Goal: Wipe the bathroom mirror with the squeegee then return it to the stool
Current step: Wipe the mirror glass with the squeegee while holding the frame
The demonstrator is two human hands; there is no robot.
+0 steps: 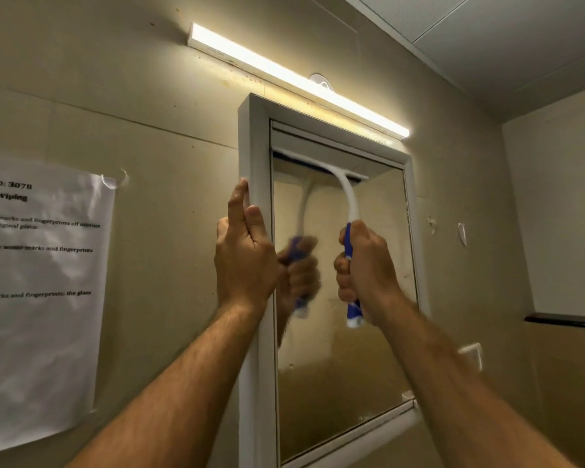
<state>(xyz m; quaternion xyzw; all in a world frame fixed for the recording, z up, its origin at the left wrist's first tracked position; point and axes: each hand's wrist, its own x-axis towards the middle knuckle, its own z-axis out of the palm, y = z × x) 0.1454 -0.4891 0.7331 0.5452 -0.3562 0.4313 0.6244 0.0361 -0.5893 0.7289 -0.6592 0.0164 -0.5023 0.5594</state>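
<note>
The bathroom mirror (368, 359) hangs on the wall in a white frame (255, 157). My right hand (365, 268) grips the blue handle of a squeegee (347, 197), whose white neck curves up to a blade pressed against the top of the glass. My left hand (244, 255) rests on the left edge of the frame, fingers pointing up along it. The glass reflects the squeegee and my right hand. The stool is out of view.
A lit strip light (298, 79) runs above the mirror. A printed paper sheet (38, 292) is taped to the wall on the left. A dark ledge (564, 320) and a white wall fitting (471, 352) sit to the right.
</note>
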